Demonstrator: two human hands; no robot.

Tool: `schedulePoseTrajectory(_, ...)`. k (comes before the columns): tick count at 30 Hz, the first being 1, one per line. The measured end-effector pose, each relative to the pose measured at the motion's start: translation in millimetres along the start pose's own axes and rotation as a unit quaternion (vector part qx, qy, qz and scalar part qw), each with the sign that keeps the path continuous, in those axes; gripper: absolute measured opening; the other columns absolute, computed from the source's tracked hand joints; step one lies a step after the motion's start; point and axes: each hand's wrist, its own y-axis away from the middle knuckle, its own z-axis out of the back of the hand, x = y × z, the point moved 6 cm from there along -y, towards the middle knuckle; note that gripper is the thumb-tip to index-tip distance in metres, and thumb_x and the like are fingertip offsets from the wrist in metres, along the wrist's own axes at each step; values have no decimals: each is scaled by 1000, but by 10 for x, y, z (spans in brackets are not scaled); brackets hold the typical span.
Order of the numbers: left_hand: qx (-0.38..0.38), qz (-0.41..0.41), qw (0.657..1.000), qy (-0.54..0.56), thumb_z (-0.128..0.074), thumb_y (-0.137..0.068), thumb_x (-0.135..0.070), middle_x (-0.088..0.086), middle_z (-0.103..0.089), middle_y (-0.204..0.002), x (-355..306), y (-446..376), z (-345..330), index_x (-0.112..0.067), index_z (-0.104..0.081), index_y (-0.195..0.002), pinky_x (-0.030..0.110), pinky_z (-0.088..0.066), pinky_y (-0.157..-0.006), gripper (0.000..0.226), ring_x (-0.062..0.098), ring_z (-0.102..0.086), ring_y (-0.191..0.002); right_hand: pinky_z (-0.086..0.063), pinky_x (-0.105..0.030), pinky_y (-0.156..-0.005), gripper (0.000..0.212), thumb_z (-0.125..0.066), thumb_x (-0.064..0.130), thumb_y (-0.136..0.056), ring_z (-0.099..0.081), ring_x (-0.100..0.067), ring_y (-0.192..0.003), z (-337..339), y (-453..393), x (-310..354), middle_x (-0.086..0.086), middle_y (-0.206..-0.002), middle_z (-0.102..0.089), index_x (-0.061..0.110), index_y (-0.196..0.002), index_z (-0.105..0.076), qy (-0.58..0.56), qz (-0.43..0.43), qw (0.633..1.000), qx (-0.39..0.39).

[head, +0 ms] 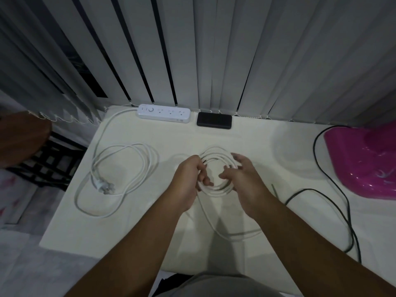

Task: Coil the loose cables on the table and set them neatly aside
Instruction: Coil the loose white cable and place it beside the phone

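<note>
A white cable coil (216,154) of several loops hangs between my hands above the middle of the table (150,133). My left hand (189,181) pinches the coil's left side. My right hand (243,175) cups the right side with fingers spread around the loops. A loose tail of the same cable (222,231) trails down to the table near me. At the left lies the power strip's white cord (126,168), loosely looped, with its plug (105,186) inside the loops. A black cable (334,202) snakes along the right side.
A white power strip (164,113) and a black flat device (214,121) sit at the table's far edge under vertical blinds. A pink plastic object (364,159) stands at the right. A brown round surface (21,138) is off the left edge.
</note>
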Motion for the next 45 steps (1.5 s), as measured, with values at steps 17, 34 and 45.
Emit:
schedulePoseTrajectory(17, 46, -61, 990, -115, -64, -56, -27, 6, -69, -79, 55, -54, 164, -23, -66, -106, 37, -44, -70, 50, 21, -63, -74, -41, -34, -58, 20, -53, -2, -91, -45, -13, -48, -91, 50, 10, 0, -56, -46, 14, -79, -53, -116, -28, 989, 84)
schedulePoseTrajectory(34, -8, -18, 998, -57, -45, -72, -12, 0, -31, -45, -53, 15, 107, -8, -48, -66, 31, -33, -51, 8, 18, -23, -42, -50, -40, -74, 33, -73, 15, -74, -64, -20, -75, -170, 110, 146, -7, -85, -67, 18, -106, -63, 93, 28, 991, 87)
schedulePoseTrajectory(45, 72, 15, 996, 42, -58, -70, -14, 6, -60, -64, 257, 65, 186, -8, -66, -92, 30, -55, -67, 24, 21, -67, -67, -43, -30, -60, 18, -49, -3, -91, -50, -16, -60, -188, 184, -174, -4, -65, -52, 12, -86, -57, -176, -85, 981, 17)
